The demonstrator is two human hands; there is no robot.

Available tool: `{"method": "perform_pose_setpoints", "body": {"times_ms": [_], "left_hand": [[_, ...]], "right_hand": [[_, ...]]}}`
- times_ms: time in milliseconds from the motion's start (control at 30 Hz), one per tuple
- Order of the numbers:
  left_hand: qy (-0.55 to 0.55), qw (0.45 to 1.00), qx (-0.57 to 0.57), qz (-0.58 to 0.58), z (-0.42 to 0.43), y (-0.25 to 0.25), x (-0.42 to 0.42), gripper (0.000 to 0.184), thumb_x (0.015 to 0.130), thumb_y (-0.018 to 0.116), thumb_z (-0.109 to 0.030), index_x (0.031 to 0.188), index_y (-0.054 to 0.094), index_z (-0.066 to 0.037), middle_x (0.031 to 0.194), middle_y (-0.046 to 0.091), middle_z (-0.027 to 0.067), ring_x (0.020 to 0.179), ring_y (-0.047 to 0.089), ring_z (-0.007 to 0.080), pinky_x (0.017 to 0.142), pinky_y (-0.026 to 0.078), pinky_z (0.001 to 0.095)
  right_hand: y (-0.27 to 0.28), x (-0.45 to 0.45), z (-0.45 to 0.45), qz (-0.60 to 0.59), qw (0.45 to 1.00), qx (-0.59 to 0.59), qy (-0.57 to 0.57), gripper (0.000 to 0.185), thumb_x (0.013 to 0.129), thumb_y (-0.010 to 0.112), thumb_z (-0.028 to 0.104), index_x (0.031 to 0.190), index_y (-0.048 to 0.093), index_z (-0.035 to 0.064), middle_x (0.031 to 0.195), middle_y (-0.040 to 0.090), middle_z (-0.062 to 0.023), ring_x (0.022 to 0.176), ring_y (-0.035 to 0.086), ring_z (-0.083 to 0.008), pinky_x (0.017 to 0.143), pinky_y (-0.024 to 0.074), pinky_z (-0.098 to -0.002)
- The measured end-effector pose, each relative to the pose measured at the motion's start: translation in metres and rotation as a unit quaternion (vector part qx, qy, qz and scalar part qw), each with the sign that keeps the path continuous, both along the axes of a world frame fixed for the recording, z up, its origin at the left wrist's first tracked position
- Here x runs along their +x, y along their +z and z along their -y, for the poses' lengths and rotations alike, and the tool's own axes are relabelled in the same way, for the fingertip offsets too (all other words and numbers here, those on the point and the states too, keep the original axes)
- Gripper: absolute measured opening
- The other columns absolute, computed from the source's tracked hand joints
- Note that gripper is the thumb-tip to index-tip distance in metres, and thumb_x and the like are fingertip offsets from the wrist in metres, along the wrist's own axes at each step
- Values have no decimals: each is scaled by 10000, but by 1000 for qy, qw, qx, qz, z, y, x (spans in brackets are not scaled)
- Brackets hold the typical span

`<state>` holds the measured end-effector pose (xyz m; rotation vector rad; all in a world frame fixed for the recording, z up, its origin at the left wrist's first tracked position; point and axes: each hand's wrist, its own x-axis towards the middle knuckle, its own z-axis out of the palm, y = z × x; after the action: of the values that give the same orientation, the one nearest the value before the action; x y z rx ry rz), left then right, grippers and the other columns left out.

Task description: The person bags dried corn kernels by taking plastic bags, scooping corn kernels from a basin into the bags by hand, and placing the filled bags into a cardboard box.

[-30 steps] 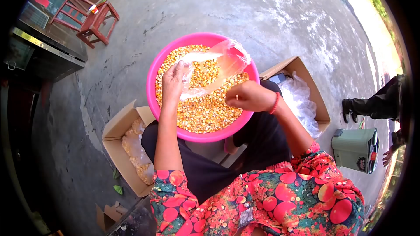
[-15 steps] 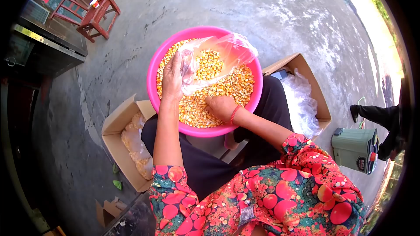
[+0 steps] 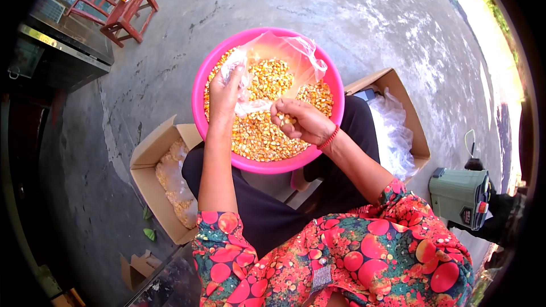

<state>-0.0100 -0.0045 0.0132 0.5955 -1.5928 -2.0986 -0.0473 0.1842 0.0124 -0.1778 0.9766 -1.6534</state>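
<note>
A pink basin (image 3: 273, 165) full of loose corn kernels (image 3: 261, 136) rests on my lap. My left hand (image 3: 224, 92) grips the edge of a clear plastic bag (image 3: 293, 57) between thumb and fingers, over the basin's left side. The bag spreads across the upper part of the basin, and kernels show in or through it. My right hand (image 3: 304, 120) is curled around some corn kernels, just above the heap at the bag's lower right edge. A red bracelet circles that wrist.
Left of my legs stands a cardboard box (image 3: 142, 159) with bagged kernels (image 3: 173, 187). On the right, another box (image 3: 418, 131) holds clear plastic bags (image 3: 392, 131). Farther off are a green container (image 3: 459, 196), a person's dark-clothed leg (image 3: 496, 216), and a red wooden chair (image 3: 128, 17).
My right hand has risen from the heap towards the bag, with kernels in its curled fingers. My left hand still holds the bag. The person at the right has shifted behind the green container.
</note>
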Motion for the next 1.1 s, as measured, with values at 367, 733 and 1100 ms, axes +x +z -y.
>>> {"method": "perform_pose_setpoints", "body": {"times_ms": [367, 733, 1100], "left_hand": [[-7, 1000, 6, 25, 1, 4, 2, 205, 923, 543, -242, 963, 641, -66, 672, 555, -35, 508, 447, 10, 398, 336, 174], [21, 1000, 22, 5, 2, -1, 1, 261, 939, 515, -281, 969, 630, -49, 712, 584, -20, 540, 497, 25, 417, 372, 185], [0, 998, -52, -43, 6, 0, 1, 383, 780, 644, 9, 1147, 539, -15, 1054, 591, 62, 931, 567, 120, 818, 470, 260]], "right_hand": [[28, -57, 41, -455, 877, 54, -141, 257, 918, 472, 144, 1100, 587, 4, 1083, 586, -47, 994, 548, -127, 848, 436, -251], [-58, 18, 29, -729, 655, 161, 117, 279, 821, 543, 202, 1068, 569, 74, 924, 583, -184, 813, 611, -346, 699, 497, -433], [-73, 18, 14, -599, 783, 99, 134, 230, 863, 539, 206, 1004, 592, 32, 879, 630, -160, 697, 633, -289, 644, 517, -365]]}}
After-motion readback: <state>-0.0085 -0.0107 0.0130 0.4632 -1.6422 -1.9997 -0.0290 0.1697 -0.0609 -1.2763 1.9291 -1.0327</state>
